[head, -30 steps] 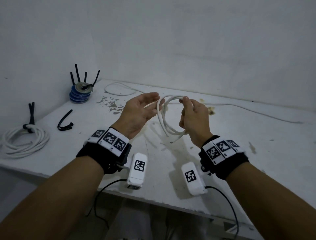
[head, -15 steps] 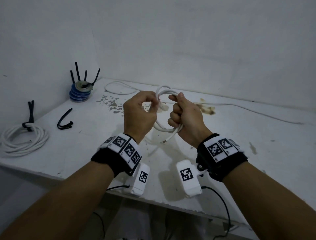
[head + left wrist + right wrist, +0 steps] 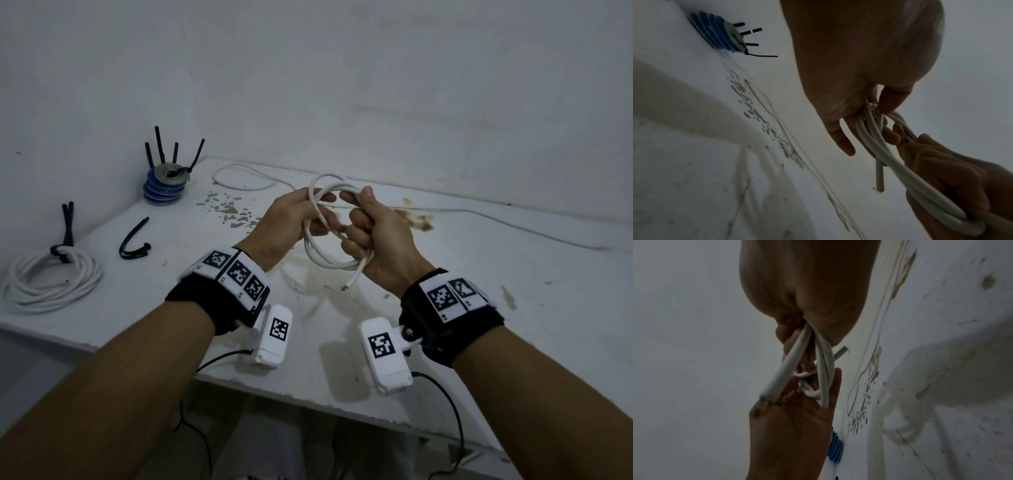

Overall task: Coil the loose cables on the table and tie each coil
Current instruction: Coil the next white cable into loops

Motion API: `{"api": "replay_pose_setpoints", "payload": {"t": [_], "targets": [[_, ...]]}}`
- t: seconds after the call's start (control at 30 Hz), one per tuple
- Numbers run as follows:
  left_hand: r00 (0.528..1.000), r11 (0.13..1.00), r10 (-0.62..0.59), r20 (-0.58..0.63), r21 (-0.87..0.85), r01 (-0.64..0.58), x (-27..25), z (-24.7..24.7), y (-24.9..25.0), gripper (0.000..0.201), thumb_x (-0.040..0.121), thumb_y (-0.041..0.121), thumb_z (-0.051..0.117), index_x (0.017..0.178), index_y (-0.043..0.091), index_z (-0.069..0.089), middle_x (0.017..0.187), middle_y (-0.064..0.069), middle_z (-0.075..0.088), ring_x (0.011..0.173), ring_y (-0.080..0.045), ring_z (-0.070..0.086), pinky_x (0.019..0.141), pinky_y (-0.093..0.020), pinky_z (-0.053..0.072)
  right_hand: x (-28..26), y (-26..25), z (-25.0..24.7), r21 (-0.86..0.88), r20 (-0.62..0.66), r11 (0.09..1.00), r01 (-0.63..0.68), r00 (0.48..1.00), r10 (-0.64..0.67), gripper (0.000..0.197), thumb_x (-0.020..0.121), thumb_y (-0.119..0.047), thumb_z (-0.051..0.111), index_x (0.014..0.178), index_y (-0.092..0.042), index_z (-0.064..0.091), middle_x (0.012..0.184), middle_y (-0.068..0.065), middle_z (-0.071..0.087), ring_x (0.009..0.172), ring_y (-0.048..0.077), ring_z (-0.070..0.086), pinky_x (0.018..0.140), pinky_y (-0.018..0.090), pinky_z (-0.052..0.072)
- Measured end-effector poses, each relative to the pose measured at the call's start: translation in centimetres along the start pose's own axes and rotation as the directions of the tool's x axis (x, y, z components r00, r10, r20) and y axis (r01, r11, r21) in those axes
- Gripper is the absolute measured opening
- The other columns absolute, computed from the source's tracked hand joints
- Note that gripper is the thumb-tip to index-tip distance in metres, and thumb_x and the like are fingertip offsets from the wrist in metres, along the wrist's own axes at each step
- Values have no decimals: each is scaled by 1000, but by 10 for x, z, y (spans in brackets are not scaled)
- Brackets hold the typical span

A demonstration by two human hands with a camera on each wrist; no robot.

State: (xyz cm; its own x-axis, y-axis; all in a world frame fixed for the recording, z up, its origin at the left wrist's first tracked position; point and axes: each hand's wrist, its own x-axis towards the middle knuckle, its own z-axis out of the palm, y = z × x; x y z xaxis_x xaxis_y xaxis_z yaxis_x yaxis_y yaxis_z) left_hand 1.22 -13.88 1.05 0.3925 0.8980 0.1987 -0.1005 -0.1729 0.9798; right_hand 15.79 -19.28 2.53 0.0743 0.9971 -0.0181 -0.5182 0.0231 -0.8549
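Since the frame half a second back, both hands have shifted: the left hand point(image 3: 291, 222) has loosened from a fist and its fingers now reach over the top of the white cable coil point(image 3: 329, 236), while the right hand point(image 3: 376, 246) has turned its thumb up against the upper loops.

Going left to right, the left hand's fingers curl loosely round one side of the coil, with one finger standing free in the left wrist view. The right hand's fingers are curled tight round the lower loops, thumb pressed on top. The coil is held in the air above the middle of the desk point(image 3: 513, 308), its cut end point(image 3: 349, 284) hanging below the right palm.

The likely trouble is the stiff loops springing apart if either grip slackens before a tie goes on. The cable's long tail point(image 3: 496, 222) runs off along the far edge to the right, so it could drag or snag and pull a loop out of shape.

At the near left corner lies a finished coil point(image 3: 51, 281) bound with a black tie. A loose black tie point(image 3: 133, 240) lies just beyond it, and a blue stack of spools point(image 3: 166, 185) with black ties standing up sits at the far left corner. The desk is white, stained and chipped, set against bare white walls in dim light.
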Motion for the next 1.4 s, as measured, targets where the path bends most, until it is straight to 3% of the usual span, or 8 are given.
{"api": "replay_pose_setpoints", "payload": {"t": [0.33,0.5,0.63,0.87,0.97,1.1,1.3,1.4], "targets": [[989,927,142,31,346,-144,-4,-6,-5,28,104,27,48,104,12,71,79,-3,59,64,-5,50,63,-19,41,6,-14,-15,-105,-47,992,62,997,-68,33,104,-33,47,100,-5,62,53,-6,21,39,8,18,38,21,20],[990,811,67,124,572,-126,-9,2,-3,44,105,45,35,93,22,71,82,-2,57,77,-14,55,80,-33,46,8,-20,-29,-346,-138,938,21,988,-73,24,98,-26,55,80,-9,57,57,-1,29,47,14,24,44,24,24],[984,765,40,171,628,-141,-5,9,5,53,105,49,30,86,23,71,74,7,52,67,-10,48,67,-28,37,6,-25,-36,-599,-10,800,36,999,-52,28,96,-34,59,91,-8,64,65,4,47,51,19,43,47,26,37],[964,766,-43,262,628,-136,-5,7,6,63,103,56,28,76,25,76,61,13,53,57,-8,46,66,-30,38,1,-36,-43,-763,133,645,43,987,91,51,96,-47,55,85,0,73,47,6,42,45,22,42,54,34,44],[967,816,-86,241,574,-70,-6,6,6,60,103,46,30,78,18,77,65,-1,58,63,-20,50,71,-37,44,-1,-38,-44,-737,160,673,-68,949,272,43,101,-32,45,87,1,70,50,8,39,38,18,26,50,30,42],[972,839,-107,208,544,-25,-3,2,9,37,100,16,48,82,0,76,49,6,46,47,-7,38,53,-25,33,-1,-32,-52,-722,127,680,-128,941,313,37,102,-31,45,80,-6,61,50,2,30,37,15,18,47,28,39],[990,794,-45,137,605,-48,-2,-5,2,39,98,31,59,79,1,75,50,6,45,46,-8,36,56,-24,34,-4,-23,-59,-742,81,668,-60,981,179,40,95,-43,60,73,-9,64,50,1,24,42,15,18,45,26,35],[992,805,-40,123,592,-41,-3,-10,3,36,98,30,59,82,3,77,45,9,42,39,-3,33,48,-11,32,-4,-22,-56,-758,73,652,-30,989,130,42,94,-44,61,72,-8,64,51,2,25,44,15,20,45,25,36]]}}
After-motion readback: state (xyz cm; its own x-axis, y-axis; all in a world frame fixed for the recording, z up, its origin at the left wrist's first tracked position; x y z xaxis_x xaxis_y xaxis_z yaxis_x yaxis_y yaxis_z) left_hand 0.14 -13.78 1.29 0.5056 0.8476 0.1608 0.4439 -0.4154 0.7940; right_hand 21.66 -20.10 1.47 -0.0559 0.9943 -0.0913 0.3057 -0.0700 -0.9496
